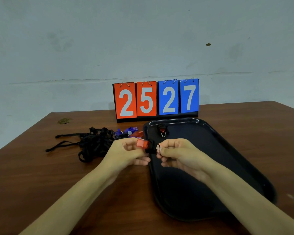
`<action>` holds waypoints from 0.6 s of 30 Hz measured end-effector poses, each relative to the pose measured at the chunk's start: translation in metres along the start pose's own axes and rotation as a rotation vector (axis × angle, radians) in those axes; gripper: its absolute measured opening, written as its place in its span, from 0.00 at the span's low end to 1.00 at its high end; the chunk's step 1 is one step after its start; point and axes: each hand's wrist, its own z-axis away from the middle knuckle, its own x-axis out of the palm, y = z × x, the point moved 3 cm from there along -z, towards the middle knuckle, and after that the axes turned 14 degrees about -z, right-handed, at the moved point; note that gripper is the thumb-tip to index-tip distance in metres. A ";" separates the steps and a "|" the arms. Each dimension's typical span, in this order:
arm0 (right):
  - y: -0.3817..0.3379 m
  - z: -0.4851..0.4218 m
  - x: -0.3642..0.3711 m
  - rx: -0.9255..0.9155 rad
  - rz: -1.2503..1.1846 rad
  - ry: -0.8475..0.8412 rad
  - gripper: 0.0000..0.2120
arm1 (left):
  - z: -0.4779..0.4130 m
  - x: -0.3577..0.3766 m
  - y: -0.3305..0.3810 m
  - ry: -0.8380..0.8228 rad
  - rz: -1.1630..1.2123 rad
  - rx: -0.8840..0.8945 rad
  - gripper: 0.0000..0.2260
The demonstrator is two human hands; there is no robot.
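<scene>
My left hand point(128, 153) holds a red translucent whistle point(141, 143) above the left edge of a black tray point(227, 158). A black cord point(152, 148) wound into a bundle hangs off the whistle, and my right hand point(175, 153) pinches its end with thumb and fingers. Both hands hover close together, a little above the table. Inside the tray near its far rim lies another whistle wrapped in black cord with a metal ring point(163, 130).
A heap of black lanyards point(92, 143) with several blue and red whistles point(128, 132) lies left of the tray on the brown wooden table point(41, 175). A flip scoreboard point(157, 99) reading 25 and 27 stands at the back against a grey wall.
</scene>
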 end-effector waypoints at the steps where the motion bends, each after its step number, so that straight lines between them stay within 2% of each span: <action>1: 0.001 0.000 0.000 0.017 -0.035 -0.014 0.09 | 0.001 0.001 0.000 0.010 -0.026 0.012 0.07; 7: 0.001 -0.001 -0.003 0.096 -0.282 -0.112 0.17 | -0.001 0.010 0.004 0.037 -0.037 0.049 0.07; 10: -0.008 0.001 -0.006 0.022 -0.137 -0.093 0.15 | -0.001 0.011 0.007 0.099 -0.129 0.124 0.09; 13: -0.021 0.008 -0.012 -0.070 0.146 0.013 0.06 | 0.003 0.011 0.001 0.114 -0.206 0.172 0.12; 15: -0.029 0.010 -0.022 -0.084 0.183 0.124 0.04 | 0.001 0.005 -0.003 0.169 -0.233 0.170 0.14; 18: -0.039 -0.002 -0.048 -0.144 0.260 0.436 0.04 | -0.006 -0.011 -0.006 0.318 -0.292 0.169 0.12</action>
